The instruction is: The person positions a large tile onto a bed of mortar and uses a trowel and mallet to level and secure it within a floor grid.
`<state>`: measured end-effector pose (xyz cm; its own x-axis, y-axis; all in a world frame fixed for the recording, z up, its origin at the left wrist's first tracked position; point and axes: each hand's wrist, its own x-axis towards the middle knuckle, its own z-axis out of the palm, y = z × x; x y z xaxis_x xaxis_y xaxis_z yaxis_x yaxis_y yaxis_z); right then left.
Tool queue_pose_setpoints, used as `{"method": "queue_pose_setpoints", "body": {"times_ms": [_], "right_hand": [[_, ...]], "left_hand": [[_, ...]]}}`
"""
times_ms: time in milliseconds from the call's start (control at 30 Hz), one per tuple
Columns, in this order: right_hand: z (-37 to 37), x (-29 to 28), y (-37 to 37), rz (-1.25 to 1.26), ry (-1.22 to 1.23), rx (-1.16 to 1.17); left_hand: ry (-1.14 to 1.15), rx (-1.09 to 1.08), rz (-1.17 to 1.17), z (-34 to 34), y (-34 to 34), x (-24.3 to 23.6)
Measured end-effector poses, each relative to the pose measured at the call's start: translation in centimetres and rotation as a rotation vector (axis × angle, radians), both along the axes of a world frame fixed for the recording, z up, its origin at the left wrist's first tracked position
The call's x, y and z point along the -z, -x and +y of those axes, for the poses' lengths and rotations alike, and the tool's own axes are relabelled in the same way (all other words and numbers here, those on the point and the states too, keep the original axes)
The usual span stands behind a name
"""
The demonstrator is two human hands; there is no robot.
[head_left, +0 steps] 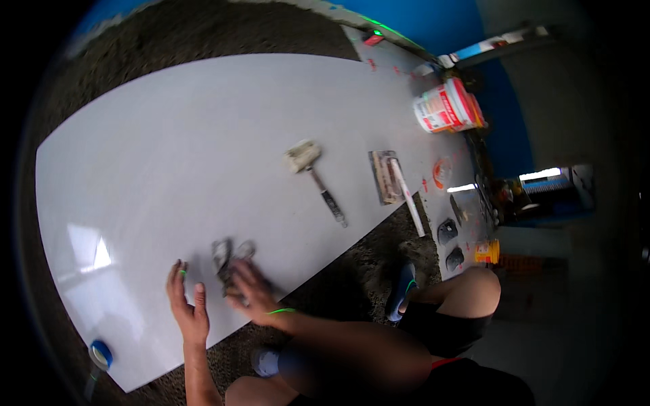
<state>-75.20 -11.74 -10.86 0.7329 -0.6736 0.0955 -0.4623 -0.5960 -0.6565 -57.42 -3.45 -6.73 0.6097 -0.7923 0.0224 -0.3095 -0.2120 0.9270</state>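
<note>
A large pale grey tile slab (176, 149) lies before me. Over its near edge, my left hand (188, 308) is raised with fingers stretched and thumb apart, holding nothing. Just to its right, my right hand (254, 291) is on a crumpled grey rag (222, 260) against the slab. Motion blurs both rag and fingers, and the hand covers part of the cloth. Farther off, a mallet (305, 157) with a pale head and dark grip rests on the slab. A flat trowel (384, 177) and a white stick-like tool (408, 197) lie near its right edge.
Dark mortar (352, 271) borders the slab. At right stand a white-and-red bucket (443, 109) and a yellow tub (486, 252), with dark pads (447, 231) nearby. Blue tape (100, 354) sits at the near left corner. A laser device (374, 37) casts green light at the back.
</note>
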Motion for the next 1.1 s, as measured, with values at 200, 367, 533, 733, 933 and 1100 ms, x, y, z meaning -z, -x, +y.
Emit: {"method": "queue_pose_setpoints", "body": {"times_ms": [200,367,533,733,933,1100], "right_hand": [[-4.6,-4.8,-7.3,0.170,-0.943,0.106],[-20.9,-6.9,-0.1,0.922,-0.210,-0.724],[-33.2,-21.4,13.9,1.246,-0.035,-0.396],[-37.9,-20.4,37.7,0.663,-0.073,0.562],[-33.1,-12.6,42.1,0.469,0.142,0.695],[-29.6,-6.9,27.7,0.192,-0.426,0.171]], "left_hand": [[-0.247,0.181,-0.393,-0.3,2.0,2.2],[-0.407,0.231,-0.703,0.3,2.5,3.7],[-0.599,0.164,-0.781,0.4,-3.9,2.5],[-0.761,0.305,-0.608,-2.7,-8.1,0.2],[-0.898,0.500,-0.653,-13.8,-4.3,-7.2],[-0.658,0.797,-0.596,-22.6,1.7,-0.2]]}}
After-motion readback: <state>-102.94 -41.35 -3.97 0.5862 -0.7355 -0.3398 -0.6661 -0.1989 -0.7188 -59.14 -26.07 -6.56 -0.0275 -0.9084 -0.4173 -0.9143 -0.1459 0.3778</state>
